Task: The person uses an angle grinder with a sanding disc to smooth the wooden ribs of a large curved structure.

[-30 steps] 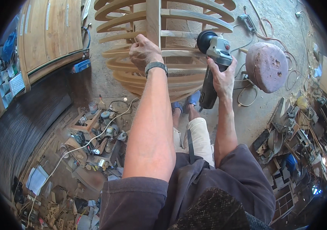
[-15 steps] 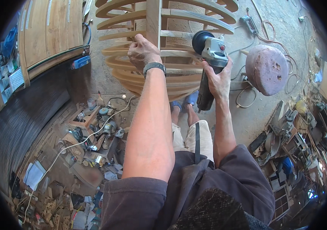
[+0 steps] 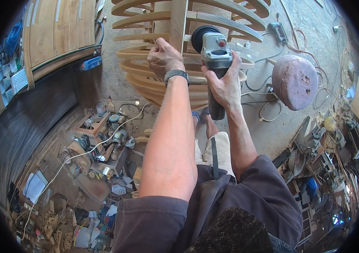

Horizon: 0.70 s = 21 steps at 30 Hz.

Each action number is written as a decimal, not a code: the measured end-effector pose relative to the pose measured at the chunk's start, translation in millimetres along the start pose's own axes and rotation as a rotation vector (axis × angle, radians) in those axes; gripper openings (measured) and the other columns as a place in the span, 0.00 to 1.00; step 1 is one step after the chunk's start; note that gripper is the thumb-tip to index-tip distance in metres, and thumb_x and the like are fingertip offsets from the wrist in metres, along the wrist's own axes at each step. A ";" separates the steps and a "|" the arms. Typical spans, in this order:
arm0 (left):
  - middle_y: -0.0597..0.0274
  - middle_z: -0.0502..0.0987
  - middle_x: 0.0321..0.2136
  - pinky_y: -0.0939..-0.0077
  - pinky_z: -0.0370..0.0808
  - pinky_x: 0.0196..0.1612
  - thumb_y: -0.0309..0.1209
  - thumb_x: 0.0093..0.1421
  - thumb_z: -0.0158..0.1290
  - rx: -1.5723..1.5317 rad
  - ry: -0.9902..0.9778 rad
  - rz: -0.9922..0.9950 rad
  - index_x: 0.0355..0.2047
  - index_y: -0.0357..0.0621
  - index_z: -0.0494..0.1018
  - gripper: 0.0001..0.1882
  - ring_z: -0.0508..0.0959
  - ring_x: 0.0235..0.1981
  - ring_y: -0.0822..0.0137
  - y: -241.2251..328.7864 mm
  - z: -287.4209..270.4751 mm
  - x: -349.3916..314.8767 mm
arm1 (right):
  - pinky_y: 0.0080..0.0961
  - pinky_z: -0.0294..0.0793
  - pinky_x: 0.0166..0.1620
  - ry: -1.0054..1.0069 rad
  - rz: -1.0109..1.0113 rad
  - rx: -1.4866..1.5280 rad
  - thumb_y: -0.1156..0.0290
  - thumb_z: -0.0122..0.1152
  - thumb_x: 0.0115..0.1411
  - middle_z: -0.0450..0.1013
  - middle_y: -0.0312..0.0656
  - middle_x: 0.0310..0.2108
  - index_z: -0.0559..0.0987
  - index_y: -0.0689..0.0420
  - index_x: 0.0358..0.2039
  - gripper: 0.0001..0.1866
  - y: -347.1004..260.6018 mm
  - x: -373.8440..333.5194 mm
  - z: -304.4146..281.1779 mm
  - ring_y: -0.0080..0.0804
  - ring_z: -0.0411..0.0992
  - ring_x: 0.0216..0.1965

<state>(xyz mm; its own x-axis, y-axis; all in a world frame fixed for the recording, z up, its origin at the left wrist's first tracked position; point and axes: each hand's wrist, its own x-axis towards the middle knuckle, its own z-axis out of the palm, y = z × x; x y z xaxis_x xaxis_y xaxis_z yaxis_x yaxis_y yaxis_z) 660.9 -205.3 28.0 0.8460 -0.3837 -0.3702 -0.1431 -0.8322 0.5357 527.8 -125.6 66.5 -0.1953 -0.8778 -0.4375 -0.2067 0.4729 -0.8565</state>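
Observation:
A curved wooden frame [image 3: 178,25], with pale ribs bowing out on both sides of an upright board, stands in front of me. My left hand [image 3: 164,59], with a dark watch on its wrist, is closed around one of the ribs, just left of the board. In my right hand [image 3: 226,86] is an angle grinder [image 3: 217,52], its body pointing down toward me. The grinder's round black disc [image 3: 202,39] is close against the right side of the board; whether it touches the wood I cannot tell.
To the right stands a round, worn stool seat [image 3: 294,82], with cords and a spray gun [image 3: 278,31] on the floor beyond. Scrap and tools [image 3: 314,156] pile up at the right. At left are a wooden panel [image 3: 61,25], a pale cord [image 3: 89,152] and cluttered offcuts.
My right hand has brought the grinder leftward, so its disc is now nearer the upright board. My left hand keeps its hold on the rib. The view has shifted slightly.

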 end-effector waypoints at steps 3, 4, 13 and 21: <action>0.45 0.79 0.21 0.49 0.72 0.32 0.51 0.57 0.42 -0.017 -0.022 -0.001 0.19 0.39 0.76 0.28 0.79 0.27 0.44 4.3 -0.7 -4.5 | 0.44 0.76 0.50 0.007 -0.027 -0.058 0.62 0.69 0.54 0.76 0.61 0.46 0.52 0.58 0.65 0.45 0.9 1.6 3.5 0.57 0.79 0.47; 0.46 0.79 0.21 0.50 0.72 0.32 0.51 0.57 0.42 -0.013 -0.028 -0.007 0.19 0.39 0.76 0.28 0.79 0.27 0.45 5.3 -1.9 -4.9 | 0.44 0.76 0.50 0.020 -0.032 -0.089 0.62 0.69 0.53 0.76 0.62 0.46 0.52 0.58 0.65 0.46 1.6 1.9 5.5 0.58 0.79 0.47; 0.42 0.80 0.24 0.51 0.72 0.38 0.52 0.56 0.45 -0.044 0.008 -0.004 0.22 0.34 0.78 0.29 0.78 0.30 0.43 7.2 -4.8 -7.6 | 0.42 0.78 0.46 0.066 -0.179 -0.041 0.66 0.66 0.56 0.79 0.57 0.38 0.52 0.62 0.63 0.41 -32.4 30.0 4.4 0.52 0.81 0.39; 0.41 0.79 0.23 0.49 0.71 0.34 0.51 0.57 0.43 0.006 0.058 0.054 0.21 0.37 0.78 0.28 0.78 0.28 0.41 0.9 5.3 -6.2 | 0.35 0.73 0.54 0.044 -0.079 -0.023 0.65 0.69 0.55 0.75 0.55 0.47 0.56 0.65 0.63 0.41 -47.3 40.6 5.7 0.45 0.77 0.48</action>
<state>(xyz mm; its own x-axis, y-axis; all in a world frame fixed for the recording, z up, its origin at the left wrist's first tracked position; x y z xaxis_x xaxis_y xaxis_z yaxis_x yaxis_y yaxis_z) 652.8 -205.8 26.8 0.8652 -0.4047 -0.2962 -0.1924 -0.8133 0.5490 535.1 -184.0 87.7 -0.2189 -0.9084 -0.3561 -0.2451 0.4045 -0.8811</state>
